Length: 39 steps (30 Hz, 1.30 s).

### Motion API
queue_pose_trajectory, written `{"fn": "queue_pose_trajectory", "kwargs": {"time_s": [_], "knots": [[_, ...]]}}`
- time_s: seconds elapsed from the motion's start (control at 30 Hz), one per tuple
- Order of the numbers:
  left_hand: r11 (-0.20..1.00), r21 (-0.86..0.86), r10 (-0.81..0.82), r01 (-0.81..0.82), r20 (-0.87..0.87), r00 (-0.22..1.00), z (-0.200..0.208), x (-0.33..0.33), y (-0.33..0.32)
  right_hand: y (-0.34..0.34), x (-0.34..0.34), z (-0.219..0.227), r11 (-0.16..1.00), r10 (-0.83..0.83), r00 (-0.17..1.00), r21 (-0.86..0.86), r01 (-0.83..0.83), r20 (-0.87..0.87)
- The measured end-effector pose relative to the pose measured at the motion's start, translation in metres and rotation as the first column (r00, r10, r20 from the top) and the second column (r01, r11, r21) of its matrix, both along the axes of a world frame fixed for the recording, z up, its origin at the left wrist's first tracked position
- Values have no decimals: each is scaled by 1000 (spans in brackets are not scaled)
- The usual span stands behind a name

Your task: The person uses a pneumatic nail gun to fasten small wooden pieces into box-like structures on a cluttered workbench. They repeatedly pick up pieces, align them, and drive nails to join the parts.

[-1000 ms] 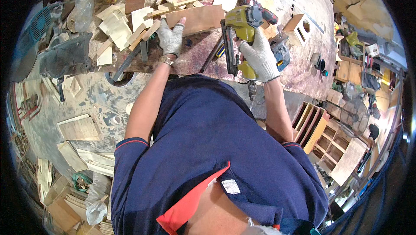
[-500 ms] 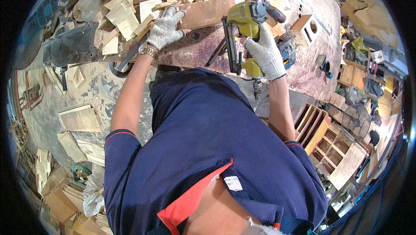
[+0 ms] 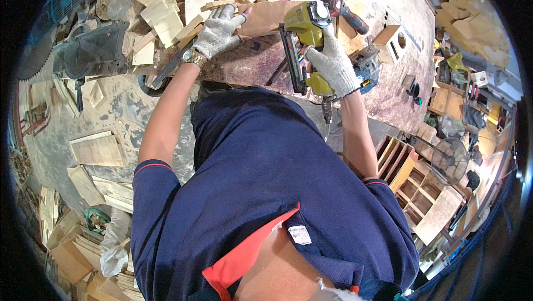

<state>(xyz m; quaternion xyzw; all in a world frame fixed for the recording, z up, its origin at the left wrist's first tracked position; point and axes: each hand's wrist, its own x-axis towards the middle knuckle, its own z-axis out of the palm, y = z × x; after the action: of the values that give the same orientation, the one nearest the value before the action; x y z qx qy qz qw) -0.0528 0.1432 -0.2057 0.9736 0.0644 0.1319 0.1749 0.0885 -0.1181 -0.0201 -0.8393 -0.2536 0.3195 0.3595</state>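
My left hand (image 3: pixel 217 33), in a whitish knit work glove, holds the left end of a reddish-brown wooden board (image 3: pixel 264 16) on the workbench. Its fingers reach over the far edge and the thumb lies along the near side. A yellow nail gun (image 3: pixel 302 23) with a long black magazine is gripped in my right hand (image 3: pixel 335 66), also gloved. The gun's head overlaps the right end of the board; whether its nose touches the wood is hidden. An air hose fitting (image 3: pixel 327 111) hangs from the handle's near end.
Wood offcuts (image 3: pixel 166 20) lie behind and left of my left hand. A red-black cordless drill (image 3: pixel 348 12), a blue power tool (image 3: pixel 366 70) and a wooden box with a round hole (image 3: pixel 390 43) sit at the right. A saw (image 3: pixel 89 48) stands far left.
The nail gun and my right hand have shifted slightly left, and the gun has tilted a little. My left hand remains at the board's left end, its fingers slightly moved.
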Motion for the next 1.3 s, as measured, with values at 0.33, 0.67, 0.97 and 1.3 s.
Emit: {"fn": "queue_pose_trajectory", "kwargs": {"time_s": [0.33,0.67,0.97,1.3], "knots": [[1000,27,-9,9,-12,1000,-8,2,4,5,-4,7,996,31,999,-88,-31,-10],[1000,-13,-16,16,-15,1000,-1,2,5,9,-14,12,995,88,995,-50,-86,36],[1000,-26,-12,11,-23,1000,-7,3,4,16,-24,10,987,55,998,-155,-51,24],[989,-146,-21,20,-9,1000,-1,0,4,19,-31,10,996,40,999,-75,-38,31]]}}
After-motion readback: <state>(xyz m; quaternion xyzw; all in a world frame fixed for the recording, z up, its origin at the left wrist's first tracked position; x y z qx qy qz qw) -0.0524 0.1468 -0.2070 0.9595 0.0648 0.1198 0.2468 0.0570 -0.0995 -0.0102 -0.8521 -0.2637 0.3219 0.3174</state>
